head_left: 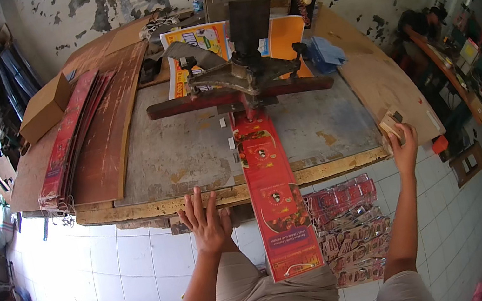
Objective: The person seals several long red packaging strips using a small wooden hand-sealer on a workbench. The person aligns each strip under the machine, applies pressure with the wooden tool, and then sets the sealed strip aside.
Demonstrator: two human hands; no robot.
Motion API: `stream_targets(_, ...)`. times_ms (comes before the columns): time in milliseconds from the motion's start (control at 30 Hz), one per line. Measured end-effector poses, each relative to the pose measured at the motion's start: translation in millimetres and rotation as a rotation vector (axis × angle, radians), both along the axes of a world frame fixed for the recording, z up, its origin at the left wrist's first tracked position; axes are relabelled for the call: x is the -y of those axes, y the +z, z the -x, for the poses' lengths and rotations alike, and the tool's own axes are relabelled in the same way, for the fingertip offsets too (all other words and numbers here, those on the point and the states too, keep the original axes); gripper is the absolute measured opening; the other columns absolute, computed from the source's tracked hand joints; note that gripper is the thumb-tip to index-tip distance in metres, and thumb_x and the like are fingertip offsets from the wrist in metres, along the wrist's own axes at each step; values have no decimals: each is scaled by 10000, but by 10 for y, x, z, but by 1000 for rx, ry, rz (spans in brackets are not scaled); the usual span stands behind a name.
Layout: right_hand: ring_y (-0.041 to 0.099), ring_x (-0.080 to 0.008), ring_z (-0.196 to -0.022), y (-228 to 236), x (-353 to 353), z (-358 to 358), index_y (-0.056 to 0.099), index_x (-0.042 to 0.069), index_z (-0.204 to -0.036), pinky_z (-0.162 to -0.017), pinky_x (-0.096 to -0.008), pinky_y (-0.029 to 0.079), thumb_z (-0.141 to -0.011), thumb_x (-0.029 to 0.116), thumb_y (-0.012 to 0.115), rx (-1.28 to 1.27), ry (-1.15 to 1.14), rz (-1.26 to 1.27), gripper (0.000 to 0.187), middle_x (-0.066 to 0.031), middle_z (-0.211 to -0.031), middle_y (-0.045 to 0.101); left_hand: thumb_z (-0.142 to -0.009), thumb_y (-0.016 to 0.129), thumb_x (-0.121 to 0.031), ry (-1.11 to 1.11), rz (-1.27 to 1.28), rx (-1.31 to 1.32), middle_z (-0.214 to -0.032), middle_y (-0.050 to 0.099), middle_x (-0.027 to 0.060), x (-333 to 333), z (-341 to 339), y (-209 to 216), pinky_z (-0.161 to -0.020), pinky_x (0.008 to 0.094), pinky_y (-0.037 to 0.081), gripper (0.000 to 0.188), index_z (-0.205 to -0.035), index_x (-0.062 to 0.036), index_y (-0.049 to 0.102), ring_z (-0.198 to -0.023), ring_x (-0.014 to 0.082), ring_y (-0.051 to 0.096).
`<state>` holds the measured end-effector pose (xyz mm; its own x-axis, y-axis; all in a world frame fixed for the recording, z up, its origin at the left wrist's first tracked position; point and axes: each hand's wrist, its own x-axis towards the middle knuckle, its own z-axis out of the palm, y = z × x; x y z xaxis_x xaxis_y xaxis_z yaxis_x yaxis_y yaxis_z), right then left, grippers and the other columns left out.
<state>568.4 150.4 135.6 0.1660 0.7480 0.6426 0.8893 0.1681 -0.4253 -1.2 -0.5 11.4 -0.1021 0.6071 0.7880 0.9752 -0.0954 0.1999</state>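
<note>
A wall with flaking paint [39,31] backs your workroom, and a white tiled floor [130,254] spreads below. In front of you is the broad worktable [183,154], its grey top edged with worn wood. Over its middle stands the heavy metal press [250,71], its long bar running crosswise. Piles of printed pieces [351,228] lie lower down, beyond the table's front edge and to the right of the strip.

On the table's left side lies a stack of red strips [75,141], with a cardboard box [45,109] just beside it. Your red printed strip [274,190] has its far end beneath the press and its near end over the front edge, toward your lap. Square it to the bar before any pressure comes on; the overhang could drag it askew, so support that end if it slips.

Your left hand [206,221] is open, fingers spread at the front edge, apart from the strip: a sensible place, well clear of the press. Your right hand [405,147] touches a small tan block [389,123] at the right edge; whether it grips or merely presses, I cannot tell. Two small pale tabs [231,144] beside the strip may serve as a guide for its left side.
</note>
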Motion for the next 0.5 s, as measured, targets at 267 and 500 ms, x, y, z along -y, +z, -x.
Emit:
stream_targets(267, 424, -388, -1600, -670, 513, 1609, 681, 107, -1478, -1320, -638, 240, -1196, 388, 460, 133, 129, -175, 455, -156, -1638, 563, -1087, 621, -379, 17, -7, -30, -1745, 462, 200, 27, 81, -117, -1372, 640, 63, 542, -1558, -111, 619, -1652, 453, 330)
stream_targets(500, 373, -435, -1620, -1110, 422, 1893, 647, 87, -1499, -1326, -686, 187, -1222, 467, 274, 22, 79, -359, 600, -143, -1647, 547, -1095, 633, -394, 2, -15, -43, -1725, 480, 200, 12, 78, -110, -1363, 644, 82, 535, -1545, -107, 604, -1627, 476, 358)
